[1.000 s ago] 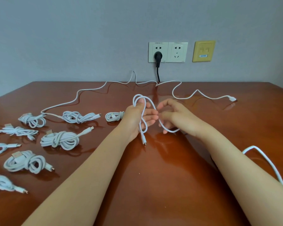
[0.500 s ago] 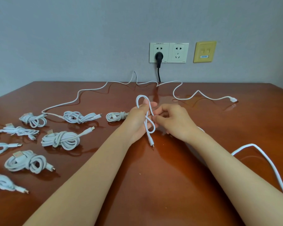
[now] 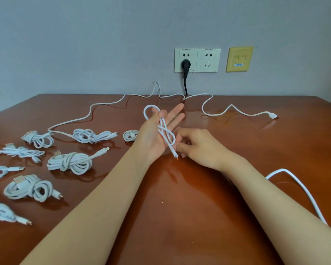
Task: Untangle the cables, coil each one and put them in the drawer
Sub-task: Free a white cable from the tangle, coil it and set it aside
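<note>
White cable (image 3: 161, 123) loops over left hand (image 3: 153, 136), thumb-pinned; right hand (image 3: 201, 148) fingers (image 3: 180, 149) pinch it.

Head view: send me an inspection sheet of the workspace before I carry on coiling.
Surface: glossy brown table.
Job's things: white cable looped over the left hand; coiled bundles at left; drawer not seen.
Clutter: nothing seen.
Grippers: left hand, thumb pinning the loop; right hand, fingers curled at the cable, grip unclear.
Cables: loose cable lies along the far edge, uncoiled.
Surroundings: grey wall, black plug in wall socket, yellow plate.
</note>
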{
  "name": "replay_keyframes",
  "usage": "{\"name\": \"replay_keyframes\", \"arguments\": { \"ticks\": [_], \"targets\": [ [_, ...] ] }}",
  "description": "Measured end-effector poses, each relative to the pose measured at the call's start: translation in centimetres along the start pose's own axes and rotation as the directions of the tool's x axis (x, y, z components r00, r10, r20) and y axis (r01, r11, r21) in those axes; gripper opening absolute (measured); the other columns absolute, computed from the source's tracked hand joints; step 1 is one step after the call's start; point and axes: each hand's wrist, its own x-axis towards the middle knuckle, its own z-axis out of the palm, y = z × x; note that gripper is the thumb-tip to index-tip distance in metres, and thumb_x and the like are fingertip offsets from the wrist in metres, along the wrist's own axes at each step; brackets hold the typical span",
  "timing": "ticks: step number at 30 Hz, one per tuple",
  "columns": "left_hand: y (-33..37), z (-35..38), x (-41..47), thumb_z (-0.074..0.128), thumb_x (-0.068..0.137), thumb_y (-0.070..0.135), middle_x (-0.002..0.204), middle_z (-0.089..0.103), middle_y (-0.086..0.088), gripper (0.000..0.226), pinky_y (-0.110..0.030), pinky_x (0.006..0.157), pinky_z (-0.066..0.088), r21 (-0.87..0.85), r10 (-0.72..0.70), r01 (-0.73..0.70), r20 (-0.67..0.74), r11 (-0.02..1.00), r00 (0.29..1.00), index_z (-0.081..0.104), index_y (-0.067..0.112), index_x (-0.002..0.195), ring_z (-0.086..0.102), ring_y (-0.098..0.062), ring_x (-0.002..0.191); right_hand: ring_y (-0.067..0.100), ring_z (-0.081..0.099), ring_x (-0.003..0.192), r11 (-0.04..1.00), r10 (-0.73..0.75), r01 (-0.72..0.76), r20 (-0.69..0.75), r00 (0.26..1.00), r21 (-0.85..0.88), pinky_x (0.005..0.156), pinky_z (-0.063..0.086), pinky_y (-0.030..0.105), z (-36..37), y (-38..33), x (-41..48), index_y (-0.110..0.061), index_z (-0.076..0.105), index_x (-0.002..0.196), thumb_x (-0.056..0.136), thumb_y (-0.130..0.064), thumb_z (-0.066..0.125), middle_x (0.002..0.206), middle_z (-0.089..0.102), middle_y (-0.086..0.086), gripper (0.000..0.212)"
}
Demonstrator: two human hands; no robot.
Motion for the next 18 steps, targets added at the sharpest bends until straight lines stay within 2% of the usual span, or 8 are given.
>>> {"name": "replay_keyframes", "arguments": {
  "ticks": [2, 3, 5, 7, 9, 10, 13, 18],
  "targets": [
    [0.0, 0.3, -0.1, 0.024, 0.104, 0.032, 0.06, 0.067, 0.007, 0.045, -0.025, 0.06, 0.052, -0.031, 0.03, -0.032, -0.067, 0.999, 0.997, 0.036, 0.019, 0.063, 0.063, -0.008, 0.057, 0.002, 0.053, 0.061, 0.999, -0.051, 0.051, 0.041, 0.998, 0.0, 0.066, 0.042, 0.02, 0.1, -0.4, -0.1, -0.02, 0.061, 0.076, 0.088, -0.014, 0.058, 0.06, 0.059, -0.012, 0.014],
    [0.0, 0.3, 0.0, 0.026, 0.104, 0.032, 0.051, 0.061, 0.01, 0.043, -0.019, 0.046, 0.048, -0.06, 0.034, -0.041, -0.105, 0.997, 0.994, 0.036, 0.02, 0.064, 0.053, -0.005, 0.041, 0.002, 0.053, 0.061, 0.998, -0.064, 0.064, 0.056, 0.996, 0.011, 0.065, 0.041, 0.017, 0.1, -0.6, -0.2, -0.019, 0.063, 0.079, 0.088, -0.01, 0.056, 0.061, 0.059, -0.012, 0.015],
    [0.5, 0.0, 0.2, 0.027, 0.103, 0.033, 0.043, 0.048, 0.011, 0.04, -0.013, 0.031, 0.031, -0.133, 0.034, -0.052, -0.131, 0.99, 0.991, 0.037, 0.02, 0.067, 0.031, -0.002, 0.026, 0.006, 0.056, 0.066, 0.998, -0.047, 0.044, 0.089, 0.995, 0.035, 0.069, 0.043, 0.019, 0.2, -0.7, -0.2, -0.02, 0.064, 0.082, 0.09, -0.009, 0.053, 0.067, 0.061, -0.009, 0.018],
    [0.9, -0.5, 0.2, 0.025, 0.104, 0.034, 0.041, 0.041, 0.01, 0.041, -0.014, 0.027, 0.021, -0.099, 0.061, -0.075, -0.134, 0.992, 0.989, 0.036, 0.019, 0.067, 0.023, -0.003, 0.024, 0.014, 0.06, 0.073, 1.0, 0.001, -0.003, 0.086, 0.996, 0.021, 0.073, 0.046, 0.026, 0.2, -0.2, 0.0, -0.023, 0.065, 0.081, 0.089, -0.021, 0.058, 0.073, 0.065, -0.003, 0.011],
    [1.2, -0.8, 0.4, 0.025, 0.104, 0.034, 0.04, 0.038, 0.009, 0.041, -0.015, 0.026, 0.018, -0.021, 0.08, -0.084, -0.139, 0.996, 0.987, 0.036, 0.018, 0.067, 0.021, -0.003, 0.024, 0.016, 0.059, 0.074, 0.998, 0.06, -0.059, 0.041, 0.997, -0.017, 0.073, 0.046, 0.031, -0.2, 0.5, 0.1, -0.026, 0.063, 0.077, 0.085, -0.035, 0.062, 0.075, 0.065, -0.004, 0.012],
    [1.2, -0.8, 0.4, 0.025, 0.104, 0.033, 0.04, 0.038, 0.009, 0.041, -0.015, 0.026, 0.018, 0.006, 0.08, -0.08, -0.139, 0.997, 0.987, 0.036, 0.018, 0.067, 0.02, -0.003, 0.024, 0.013, 0.057, 0.071, 0.997, 0.074, -0.074, 0.016, 0.997, -0.02, 0.071, 0.044, 0.031, -0.4, 0.9, 0.1, -0.027, 0.061, 0.074, 0.086, -0.035, 0.062, 0.071, 0.063, -0.006, 0.014],
    [1.1, -0.6, 0.5, 0.025, 0.104, 0.033, 0.04, 0.039, 0.009, 0.04, -0.015, 0.026, 0.018, 0.065, 0.067, -0.057, -0.148, 0.996, 0.987, 0.035, 0.019, 0.068, 0.02, -0.003, 0.024, 0.006, 0.047, 0.063, 0.998, 0.049, -0.05, -0.028, 0.998, -0.046, 0.068, 0.038, 0.027, -0.9, 1.1, 0.1, -0.032, 0.053, 0.068, 0.091, -0.02, 0.055, 0.063, 0.053, -0.011, 0.026],
    [1.0, -0.8, 0.4, 0.026, 0.104, 0.034, 0.041, 0.044, 0.009, 0.038, -0.012, 0.027, 0.017, 0.258, 0.067, -0.017, -0.183, 0.966, 0.981, 0.037, 0.017, 0.071, 0.02, -0.004, 0.024, 0.019, 0.056, 0.086, 0.994, -0.053, 0.052, -0.004, 0.999, -0.098, 0.084, 0.045, 0.038, -0.5, 0.8, 0.3, -0.028, 0.062, 0.076, 0.089, -0.017, 0.058, 0.085, 0.06, -0.003, 0.017]
  ]
}}
